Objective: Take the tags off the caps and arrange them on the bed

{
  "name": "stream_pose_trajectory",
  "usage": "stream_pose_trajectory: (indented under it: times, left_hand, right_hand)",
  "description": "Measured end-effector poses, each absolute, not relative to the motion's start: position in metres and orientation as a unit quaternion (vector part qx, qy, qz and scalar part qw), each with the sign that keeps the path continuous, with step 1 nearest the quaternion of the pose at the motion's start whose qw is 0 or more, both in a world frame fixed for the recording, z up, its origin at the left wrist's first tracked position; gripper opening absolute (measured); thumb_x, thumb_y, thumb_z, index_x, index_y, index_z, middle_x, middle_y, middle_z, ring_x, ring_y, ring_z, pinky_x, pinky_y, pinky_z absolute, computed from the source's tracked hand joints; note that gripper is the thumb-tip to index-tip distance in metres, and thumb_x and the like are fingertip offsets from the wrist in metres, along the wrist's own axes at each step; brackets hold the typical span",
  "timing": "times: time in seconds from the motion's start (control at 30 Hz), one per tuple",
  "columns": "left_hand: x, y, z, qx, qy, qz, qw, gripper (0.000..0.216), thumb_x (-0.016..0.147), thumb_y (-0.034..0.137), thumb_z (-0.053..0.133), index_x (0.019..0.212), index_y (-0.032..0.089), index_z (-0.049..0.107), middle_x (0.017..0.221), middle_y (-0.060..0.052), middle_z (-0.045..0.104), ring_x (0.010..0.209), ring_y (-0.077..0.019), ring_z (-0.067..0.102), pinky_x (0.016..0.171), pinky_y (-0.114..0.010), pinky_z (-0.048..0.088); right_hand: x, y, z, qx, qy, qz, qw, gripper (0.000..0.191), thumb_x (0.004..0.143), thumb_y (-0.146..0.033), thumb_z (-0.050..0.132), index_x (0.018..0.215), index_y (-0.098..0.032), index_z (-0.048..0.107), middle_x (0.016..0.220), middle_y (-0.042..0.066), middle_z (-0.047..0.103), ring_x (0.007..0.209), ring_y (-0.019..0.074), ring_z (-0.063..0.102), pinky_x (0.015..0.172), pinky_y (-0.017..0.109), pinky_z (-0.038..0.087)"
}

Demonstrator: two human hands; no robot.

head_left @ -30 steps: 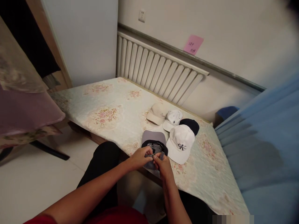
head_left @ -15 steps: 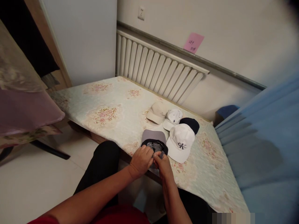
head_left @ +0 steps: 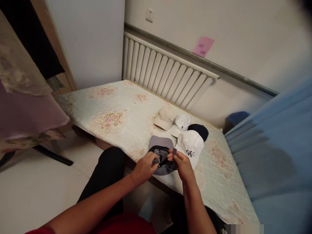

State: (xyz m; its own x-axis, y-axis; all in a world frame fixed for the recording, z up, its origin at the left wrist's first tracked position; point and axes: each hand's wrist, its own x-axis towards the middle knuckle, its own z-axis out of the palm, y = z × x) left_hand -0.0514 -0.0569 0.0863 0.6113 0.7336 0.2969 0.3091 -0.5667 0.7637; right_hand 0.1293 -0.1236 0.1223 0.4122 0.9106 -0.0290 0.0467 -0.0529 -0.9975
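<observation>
A grey baseball cap (head_left: 161, 141) lies with its opening facing me at the near edge of the floral-covered bed, brim pointing away. My left hand (head_left: 145, 167) is closed on the buckle end of its back strap, at the cap's left side. On the right, my right hand (head_left: 183, 165) pinches the loose cap strap (head_left: 175, 152) between thumb and finger. The two strap ends are apart. Just beyond my right hand sits a white cap (head_left: 195, 141) with black letters.
Behind the grey cap stand a beige cap (head_left: 163, 117), a smaller white cap (head_left: 181, 123) and a navy cap (head_left: 201, 131). A radiator (head_left: 161, 68) runs along the wall behind the bed (head_left: 97, 107). A blue curtain (head_left: 275, 156) hangs at the right.
My hands were together at the back of the grey cap. My right hand has moved right with the strap, opening a gap between them and showing more of the cap's inside.
</observation>
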Motion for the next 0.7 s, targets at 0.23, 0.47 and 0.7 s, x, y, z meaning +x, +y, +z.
stream_pose_trajectory:
  times: [0.23, 0.47, 0.7]
  left_hand:
    - [-0.052, -0.055, 0.078, 0.811, 0.298, 0.330, 0.381, 0.021, 0.075, 0.012, 0.050, 0.094, 0.020, 0.054, 0.081, 0.001, 0.053, 0.064, -0.0115, 0.050, 0.064, -0.024, 0.041]
    - [-0.052, -0.055, 0.076, 0.799, 0.291, 0.336, 0.406, 0.019, 0.075, 0.014, 0.051, 0.093, 0.020, 0.055, 0.074, 0.003, 0.051, 0.063, -0.0111, 0.049, 0.063, -0.024, 0.039]
    - [-0.051, -0.052, 0.074, 0.752, 0.305, 0.341, 0.474, 0.019, 0.075, 0.019, 0.055, 0.094, 0.018, 0.056, 0.065, 0.004, 0.051, 0.059, -0.0111, 0.050, 0.059, -0.023, 0.041]
  right_hand:
    - [0.136, -0.120, 0.149, -0.568, -0.348, 0.408, 0.624, 0.033, 0.071, -0.045, 0.070, 0.090, -0.019, 0.061, 0.081, 0.006, 0.071, 0.075, 0.0234, 0.069, 0.075, 0.037, 0.050]
    - [0.135, -0.119, 0.152, -0.572, -0.338, 0.404, 0.629, 0.030, 0.064, -0.042, 0.075, 0.078, -0.018, 0.062, 0.074, 0.004, 0.068, 0.058, 0.0154, 0.061, 0.058, 0.029, 0.048]
    - [0.121, -0.120, 0.131, -0.583, -0.380, 0.473, 0.541, 0.026, 0.069, -0.040, 0.069, 0.078, -0.018, 0.059, 0.056, -0.003, 0.059, 0.040, 0.0072, 0.041, 0.042, 0.020, 0.026]
